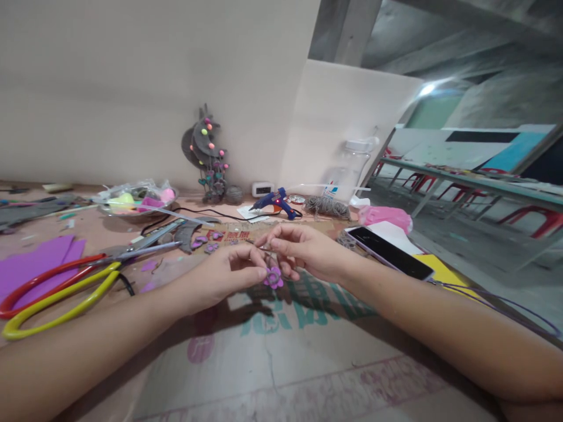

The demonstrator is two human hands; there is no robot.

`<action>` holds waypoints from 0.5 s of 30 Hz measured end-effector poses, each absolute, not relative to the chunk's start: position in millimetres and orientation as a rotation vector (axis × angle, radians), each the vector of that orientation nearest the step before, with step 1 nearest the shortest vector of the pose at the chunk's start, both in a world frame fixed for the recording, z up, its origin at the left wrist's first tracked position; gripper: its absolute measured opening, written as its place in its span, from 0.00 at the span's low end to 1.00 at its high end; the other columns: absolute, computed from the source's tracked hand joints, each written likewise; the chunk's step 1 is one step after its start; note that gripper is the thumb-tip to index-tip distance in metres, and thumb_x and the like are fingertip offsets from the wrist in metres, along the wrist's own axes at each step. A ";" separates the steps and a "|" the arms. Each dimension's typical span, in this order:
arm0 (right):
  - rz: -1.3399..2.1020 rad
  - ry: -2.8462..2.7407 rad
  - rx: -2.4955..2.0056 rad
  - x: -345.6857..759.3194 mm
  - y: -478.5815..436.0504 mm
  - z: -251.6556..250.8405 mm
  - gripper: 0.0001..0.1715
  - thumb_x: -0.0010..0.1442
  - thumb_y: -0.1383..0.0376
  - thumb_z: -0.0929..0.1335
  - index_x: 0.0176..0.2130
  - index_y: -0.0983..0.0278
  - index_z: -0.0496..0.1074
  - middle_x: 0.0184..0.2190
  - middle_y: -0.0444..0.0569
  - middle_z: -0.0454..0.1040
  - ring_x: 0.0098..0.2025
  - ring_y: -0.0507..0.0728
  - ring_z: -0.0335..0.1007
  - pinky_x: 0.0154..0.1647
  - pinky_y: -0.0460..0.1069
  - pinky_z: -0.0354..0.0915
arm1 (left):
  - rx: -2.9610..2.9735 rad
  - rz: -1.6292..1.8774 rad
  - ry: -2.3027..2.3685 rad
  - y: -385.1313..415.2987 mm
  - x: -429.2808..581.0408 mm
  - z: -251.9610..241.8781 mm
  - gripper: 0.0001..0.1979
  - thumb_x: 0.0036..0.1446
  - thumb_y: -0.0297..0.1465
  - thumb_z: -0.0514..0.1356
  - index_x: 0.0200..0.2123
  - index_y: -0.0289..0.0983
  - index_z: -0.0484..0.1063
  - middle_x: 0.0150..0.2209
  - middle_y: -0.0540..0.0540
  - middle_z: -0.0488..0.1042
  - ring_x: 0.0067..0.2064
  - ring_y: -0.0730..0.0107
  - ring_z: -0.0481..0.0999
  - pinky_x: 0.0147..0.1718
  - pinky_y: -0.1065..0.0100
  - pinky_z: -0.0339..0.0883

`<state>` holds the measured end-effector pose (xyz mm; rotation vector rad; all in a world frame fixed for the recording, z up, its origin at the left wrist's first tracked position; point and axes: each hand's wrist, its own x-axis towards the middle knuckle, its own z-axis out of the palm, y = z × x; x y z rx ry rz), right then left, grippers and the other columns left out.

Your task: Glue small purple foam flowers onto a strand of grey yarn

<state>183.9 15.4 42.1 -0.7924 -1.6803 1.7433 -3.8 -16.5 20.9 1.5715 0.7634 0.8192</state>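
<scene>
Over the cardboard, my left hand (235, 272) pinches a small purple flower (273, 279) with a grey ring at its centre, thumb and forefinger at its left edge. My right hand (301, 249) is closed just behind and to the right of it, fingertips pressed together on a thin grey strand that seems to run to the flower. How the strand joins it is too small to tell. Several purple and grey cut pieces (211, 247) lie beyond my left hand, by a curved grey felt piece (188, 234).
Red-and-yellow-handled scissors (94, 266) and purple sheets (39, 264) lie at left. A blue glue gun (277, 202), grey yarn (328, 207), a clear bottle (349, 170) and a moon-shaped hanging ornament (206, 146) are at the back. A phone (391, 252) with a cord is at right.
</scene>
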 end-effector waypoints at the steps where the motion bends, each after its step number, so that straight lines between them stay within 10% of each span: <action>1: 1.723 -1.667 -0.790 185.1 16.5 43.8 0.09 0.57 0.62 0.68 0.34 0.66 0.66 0.23 0.41 0.71 0.16 0.44 0.62 0.13 0.39 0.60 | 1.589 0.812 0.779 -15.1 -4.7 20.3 0.08 0.51 0.33 0.61 0.25 0.36 0.68 0.36 0.44 0.76 0.41 0.62 0.75 0.41 0.62 0.67; 15: 0.931 -1.455 -0.654 235.0 22.0 128.5 0.12 0.63 0.67 0.61 0.28 0.64 0.66 0.21 0.39 0.67 0.22 0.44 0.62 0.23 0.44 0.57 | 1.789 0.752 0.861 -3.3 -13.2 10.5 0.05 0.54 0.28 0.58 0.26 0.35 0.68 0.45 0.42 0.74 0.41 0.66 0.75 0.39 0.66 0.67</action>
